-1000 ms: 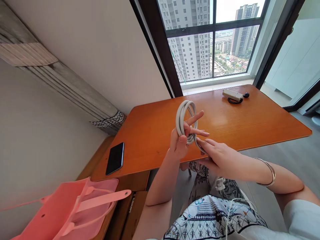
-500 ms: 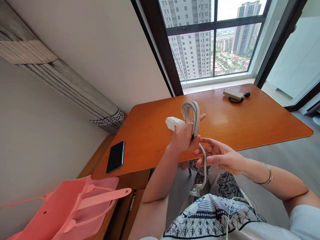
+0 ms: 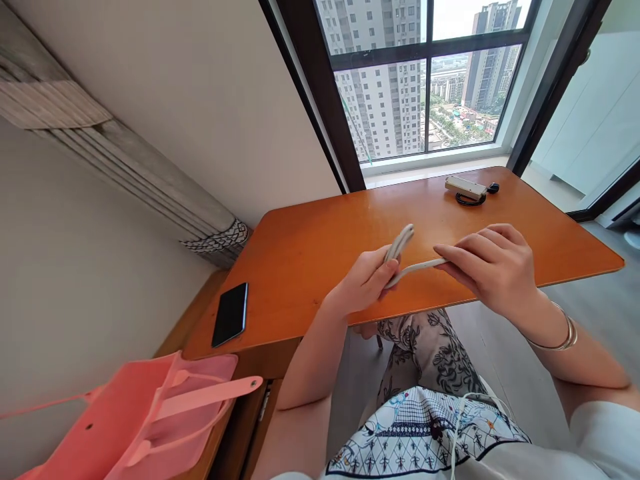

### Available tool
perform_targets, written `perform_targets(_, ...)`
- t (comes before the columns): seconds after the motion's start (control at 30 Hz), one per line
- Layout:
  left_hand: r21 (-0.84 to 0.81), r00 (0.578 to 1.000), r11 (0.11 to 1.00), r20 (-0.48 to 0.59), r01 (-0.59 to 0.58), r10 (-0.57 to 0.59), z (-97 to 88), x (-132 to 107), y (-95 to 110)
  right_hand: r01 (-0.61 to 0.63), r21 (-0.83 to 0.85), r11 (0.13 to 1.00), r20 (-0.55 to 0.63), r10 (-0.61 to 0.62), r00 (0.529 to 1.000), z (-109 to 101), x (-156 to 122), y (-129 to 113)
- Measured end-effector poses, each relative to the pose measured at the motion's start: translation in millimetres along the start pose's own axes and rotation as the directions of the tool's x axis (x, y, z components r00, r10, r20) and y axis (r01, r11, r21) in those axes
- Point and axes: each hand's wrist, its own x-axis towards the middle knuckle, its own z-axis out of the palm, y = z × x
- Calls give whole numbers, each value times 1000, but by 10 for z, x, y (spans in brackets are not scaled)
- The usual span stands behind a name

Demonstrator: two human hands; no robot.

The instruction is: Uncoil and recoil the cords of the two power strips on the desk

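Note:
A white power cord (image 3: 401, 241) is gathered in a bundle of loops above the near part of the table. My left hand (image 3: 364, 279) is closed round the bundle, its thumb pressed against the loops. One strand runs rightward from there to my right hand (image 3: 493, 265), whose fingertips pinch it. The cord's plug does not show; my right hand may hide it. The white block seen earlier at the cord's other end is also out of sight now.
The orange-brown wooden table (image 3: 305, 260) stands below a window. On it lie a black phone (image 3: 230, 315) at the left and a power strip with a black cord (image 3: 465, 188) at the far right. A pink bag (image 3: 135, 413) sits at lower left.
My right hand has risen from below the table edge and now grips the strand, drawing it out to the right. The bundle in my left hand has turned and sits lower.

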Motion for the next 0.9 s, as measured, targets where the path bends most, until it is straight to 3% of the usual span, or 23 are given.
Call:
perform_targets(0.07,-320,979,944,204,75,-8,71,-1,-22,25,37,999,-75,-22,997,78,108,41)
perform_targets(0.17,-656,931,718,363,232,30,180,-25,-110,29,256,966,-31,-22,999,230,243,130)
perform_targets(0.23,-744,924,604,380,284,34,230,-70,-182,-29,479,877,106,-25,994,320,285,208)
perform_targets(0.37,-810,912,500,401,306,91,255,-180,-269,-338,744,577,372,62,926,466,200,308)
perform_targets(0.47,-865,932,431,341,258,127,238,-195,-257,-389,813,433,378,117,919,570,49,270)
perform_targets(0.6,-877,961,415,274,240,24,225,-118,-226,-415,820,395,372,183,910,689,-78,164)
perform_targets(0.67,-874,956,411,292,259,18,239,-76,-238,-500,794,347,453,211,866,747,-86,131)
perform_targets(0.73,-872,948,406,315,273,39,261,-48,-261,-596,771,224,561,203,802,812,-84,102)
perform_targets(0.9,-855,944,441,325,272,48,268,-39,-256,-737,627,-251,773,83,629,953,-136,-40)
